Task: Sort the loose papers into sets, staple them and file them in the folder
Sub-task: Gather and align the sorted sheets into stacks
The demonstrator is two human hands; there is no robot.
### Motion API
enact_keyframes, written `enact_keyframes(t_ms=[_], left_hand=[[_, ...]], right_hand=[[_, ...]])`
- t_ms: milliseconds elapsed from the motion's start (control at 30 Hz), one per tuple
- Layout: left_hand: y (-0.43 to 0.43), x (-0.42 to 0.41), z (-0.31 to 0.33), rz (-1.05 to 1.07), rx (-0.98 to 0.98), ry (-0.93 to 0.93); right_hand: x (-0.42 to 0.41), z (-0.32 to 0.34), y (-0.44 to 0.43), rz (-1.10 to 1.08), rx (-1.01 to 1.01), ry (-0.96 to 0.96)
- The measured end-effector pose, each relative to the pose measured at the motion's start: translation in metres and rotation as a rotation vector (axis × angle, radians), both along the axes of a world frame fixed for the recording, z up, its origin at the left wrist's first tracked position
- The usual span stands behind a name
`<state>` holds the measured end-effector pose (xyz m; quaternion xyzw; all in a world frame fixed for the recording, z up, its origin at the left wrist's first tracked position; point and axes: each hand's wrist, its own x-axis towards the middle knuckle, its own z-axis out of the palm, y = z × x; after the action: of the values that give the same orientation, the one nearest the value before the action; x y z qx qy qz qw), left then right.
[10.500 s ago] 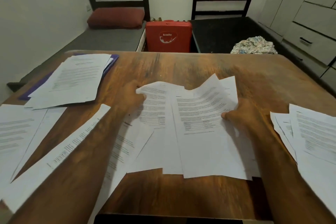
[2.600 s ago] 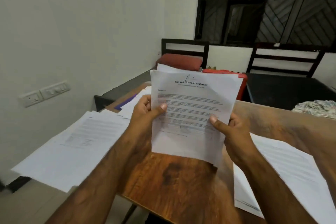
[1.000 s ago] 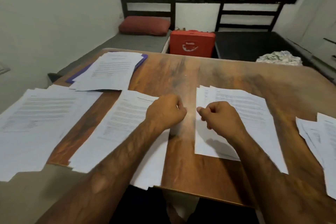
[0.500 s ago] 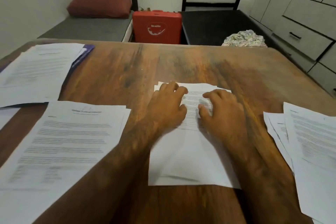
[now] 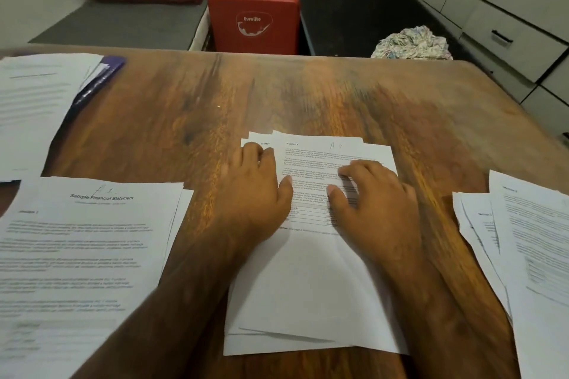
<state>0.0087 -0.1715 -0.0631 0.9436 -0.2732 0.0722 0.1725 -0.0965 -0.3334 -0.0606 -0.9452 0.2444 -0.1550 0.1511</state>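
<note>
White printed paper stack (image 5: 308,292) lies at six o'clock; your left hand (image 5: 255,191) and right hand (image 5: 372,194) press it flat, fingers uncurled, probably squaring it. Purple folder (image 5: 103,75) sits at ten o'clock.

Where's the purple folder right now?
In the head view the purple folder lies at the far-left corner of the table, mostly covered by a paper stack; only its right edge shows.
</note>
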Motion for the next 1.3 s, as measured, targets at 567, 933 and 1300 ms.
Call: enact_keyframes(t_ms=[567, 933, 1300], left_hand=[[0.011, 0.000, 0.015, -0.188, -0.814, 0.370], [0.037, 0.016, 0.055, -0.040, -0.953, 0.560], [0.164, 0.005, 0.098, 0.289, -0.570, 0.412]], right_hand=[[-0.002, 0.011, -0.007, -0.065, 0.092, -0.279], [-0.010, 0.034, 0.001, -0.002, 1.143, -0.476], [-0.003, 0.045, 0.039, 0.161, 1.046, -0.336]])
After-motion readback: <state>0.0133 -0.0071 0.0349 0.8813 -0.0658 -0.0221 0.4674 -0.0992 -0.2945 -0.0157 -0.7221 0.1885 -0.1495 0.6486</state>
